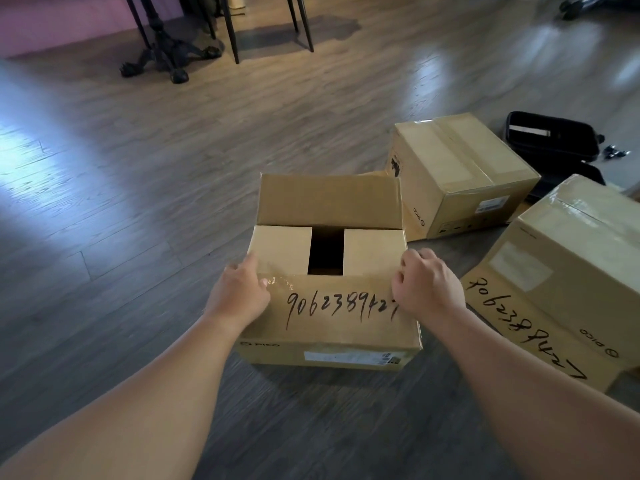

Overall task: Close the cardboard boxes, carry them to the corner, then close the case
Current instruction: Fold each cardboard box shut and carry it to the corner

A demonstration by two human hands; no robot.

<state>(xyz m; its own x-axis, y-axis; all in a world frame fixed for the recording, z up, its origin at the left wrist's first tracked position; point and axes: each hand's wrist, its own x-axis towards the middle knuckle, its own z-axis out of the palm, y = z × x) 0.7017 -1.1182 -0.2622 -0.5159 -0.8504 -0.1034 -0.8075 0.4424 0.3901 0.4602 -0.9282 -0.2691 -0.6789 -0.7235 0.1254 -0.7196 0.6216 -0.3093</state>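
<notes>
An open cardboard box (329, 327) stands on the floor right in front of me. Its near flap, marked with a handwritten number, is folded down over two side flaps, and its far flap (329, 200) still stands up. My left hand (239, 292) lies on the near flap's left corner with the thumb on top. My right hand (426, 285) has curled fingers pinching the flap's right corner. A taped, shut box (460, 168) sits behind to the right. A third box (575, 251) at the right has one numbered flap (540, 327) hanging open. The black case (554, 140) lies open behind them.
Black chair and table legs (166, 53) stand at the far left of the wooden floor (138, 202). Small dark items (616, 153) lie beside the case. Dark gear sits at the top right corner (581, 5).
</notes>
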